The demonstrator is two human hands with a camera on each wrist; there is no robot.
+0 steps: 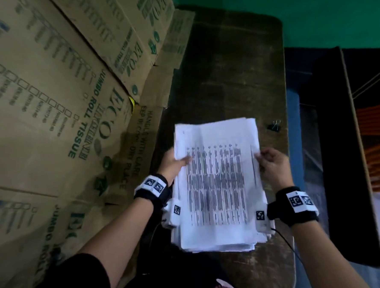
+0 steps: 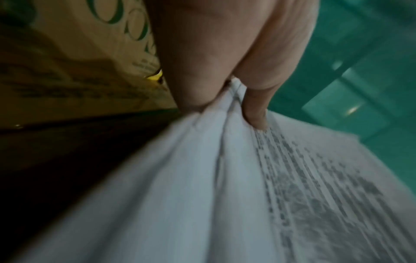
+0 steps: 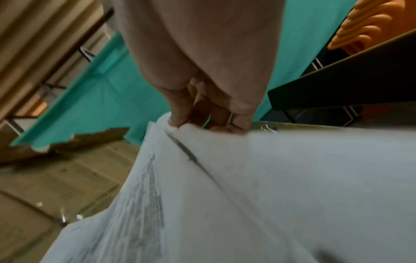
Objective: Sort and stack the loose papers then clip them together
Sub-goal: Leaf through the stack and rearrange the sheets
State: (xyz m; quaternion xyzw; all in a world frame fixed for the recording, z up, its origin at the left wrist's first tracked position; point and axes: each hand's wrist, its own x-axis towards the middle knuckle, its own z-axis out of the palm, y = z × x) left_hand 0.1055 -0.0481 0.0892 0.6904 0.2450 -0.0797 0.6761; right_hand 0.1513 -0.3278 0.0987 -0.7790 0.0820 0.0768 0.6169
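A thick stack of white printed papers (image 1: 218, 186) is held above a dark wooden table (image 1: 236, 74). My left hand (image 1: 174, 162) grips the stack's left edge, thumb on the top sheet and fingers hidden beneath. My right hand (image 1: 271, 163) grips the right edge with curled fingers. In the left wrist view my thumb presses on the paper stack (image 2: 225, 178). In the right wrist view the fingers (image 3: 209, 115) curl round the edge of the papers (image 3: 247, 195). A black binder clip (image 1: 274, 125) lies on the table near its right edge, beyond my right hand.
Flattened brown cardboard boxes (image 1: 49, 108) with green print lean along the left side of the table. A green wall (image 1: 309, 7) rises behind. To the right stand a dark bench (image 1: 341, 157) and stacked orange chairs (image 1: 378, 145).
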